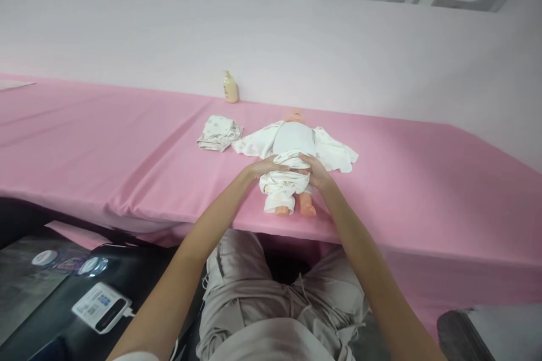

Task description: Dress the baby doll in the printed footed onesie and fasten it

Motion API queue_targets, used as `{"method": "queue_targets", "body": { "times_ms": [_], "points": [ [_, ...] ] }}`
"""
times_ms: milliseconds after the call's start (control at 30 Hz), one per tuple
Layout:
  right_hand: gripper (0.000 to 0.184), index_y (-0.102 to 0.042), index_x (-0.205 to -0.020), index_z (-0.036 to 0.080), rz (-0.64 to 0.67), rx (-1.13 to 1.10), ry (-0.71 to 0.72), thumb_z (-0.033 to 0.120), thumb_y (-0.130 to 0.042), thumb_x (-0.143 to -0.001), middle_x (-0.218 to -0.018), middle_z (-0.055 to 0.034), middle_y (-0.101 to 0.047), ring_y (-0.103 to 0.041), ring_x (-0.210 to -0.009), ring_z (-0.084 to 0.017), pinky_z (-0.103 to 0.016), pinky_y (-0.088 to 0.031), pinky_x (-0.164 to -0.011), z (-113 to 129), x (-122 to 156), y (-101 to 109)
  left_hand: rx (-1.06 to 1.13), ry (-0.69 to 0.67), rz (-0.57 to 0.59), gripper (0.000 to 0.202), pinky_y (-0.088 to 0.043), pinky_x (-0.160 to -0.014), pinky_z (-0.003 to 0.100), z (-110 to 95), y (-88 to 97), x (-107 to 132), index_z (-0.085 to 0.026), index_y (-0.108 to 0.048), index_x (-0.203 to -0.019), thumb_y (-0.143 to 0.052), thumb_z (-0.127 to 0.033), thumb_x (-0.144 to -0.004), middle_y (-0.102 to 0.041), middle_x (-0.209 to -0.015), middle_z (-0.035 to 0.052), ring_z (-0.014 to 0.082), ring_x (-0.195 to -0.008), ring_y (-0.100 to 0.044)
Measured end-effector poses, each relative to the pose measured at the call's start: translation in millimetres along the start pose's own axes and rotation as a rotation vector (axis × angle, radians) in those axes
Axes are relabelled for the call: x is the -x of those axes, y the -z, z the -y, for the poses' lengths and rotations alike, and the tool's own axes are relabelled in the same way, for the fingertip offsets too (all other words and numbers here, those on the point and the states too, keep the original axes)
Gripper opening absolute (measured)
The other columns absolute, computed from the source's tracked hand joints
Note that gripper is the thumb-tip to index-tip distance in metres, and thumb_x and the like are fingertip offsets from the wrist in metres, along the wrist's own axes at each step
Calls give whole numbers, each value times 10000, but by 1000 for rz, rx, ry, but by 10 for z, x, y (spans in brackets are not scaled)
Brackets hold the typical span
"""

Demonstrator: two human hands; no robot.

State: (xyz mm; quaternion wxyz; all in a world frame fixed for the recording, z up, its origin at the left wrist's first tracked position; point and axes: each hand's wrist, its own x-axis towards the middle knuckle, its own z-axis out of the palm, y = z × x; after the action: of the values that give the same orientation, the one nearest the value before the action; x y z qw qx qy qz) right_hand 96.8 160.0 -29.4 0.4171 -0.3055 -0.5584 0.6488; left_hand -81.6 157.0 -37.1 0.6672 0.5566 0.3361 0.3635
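Note:
A baby doll (pixel 295 134) lies on its back on the pink cloth, its feet toward me. An open white baby top (pixel 258 141) is spread out under it to both sides. White printed baby trousers (pixel 283 185) are bunched around its legs, and the foot on the right (pixel 307 208) sticks out bare. At the doll's waist, my left hand (pixel 267 166) is closed on the bunched white cloth. My right hand (pixel 317 172) grips the opposite side of the waist, thumb on top of the cloth. Fingers of both hands are partly hidden in the fabric.
Folded printed cloth (pixel 219 133) lies left of the doll. A pump bottle (pixel 230 89) stands by the white wall. The pink-covered table (pixel 148 158) has its front edge at my lap. Plastic bottles (pixel 91 265) and a white device (pixel 102 307) rest on a black seat at lower left.

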Motion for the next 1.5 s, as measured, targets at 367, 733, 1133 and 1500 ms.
{"method": "queue_targets", "body": {
  "times_ms": [367, 733, 1133, 1500],
  "points": [
    [358, -567, -1119, 156, -527, 972, 452, 215, -352, -839, -1034, -123, -621, -548, -1024, -233, -418, -395, -952, -230, -89, 576, 193, 89, -105, 448, -559, -710, 360, 35, -51, 17, -85, -636, -972, -795, -250, -588, -721, -804, 138, 263, -725, -695],
    [452, -560, -1237, 178, -115, 1266, 609, 294, -498, -805, -1309, -147, -501, -414, -1261, -283, -438, -279, -1091, -339, -36, 614, 239, 136, -134, 337, -553, -679, 350, 50, -16, -27, -102, -632, -907, -716, -326, -669, -713, -724, 118, 262, -695, -692],
    [658, -322, -1379, 184, -644, 780, 468, 418, -506, -792, -1187, -129, -577, -537, -1105, -288, -435, -404, -953, -227, -57, 373, -854, -50, -250, 341, -445, -663, 272, -321, -127, 218, -181, -622, -717, -810, -355, -492, -607, -689, 26, 224, -747, -612],
    [464, -511, -1297, 196, -410, 1298, 568, 306, -477, -848, -1272, -150, -508, -505, -1106, -314, -375, -450, -864, -305, -89, 388, -1225, -383, -13, 100, -313, -930, 388, -881, -744, 460, -211, -601, -568, -674, -143, -571, -550, -626, 41, 263, -848, -553]
  ]
}}
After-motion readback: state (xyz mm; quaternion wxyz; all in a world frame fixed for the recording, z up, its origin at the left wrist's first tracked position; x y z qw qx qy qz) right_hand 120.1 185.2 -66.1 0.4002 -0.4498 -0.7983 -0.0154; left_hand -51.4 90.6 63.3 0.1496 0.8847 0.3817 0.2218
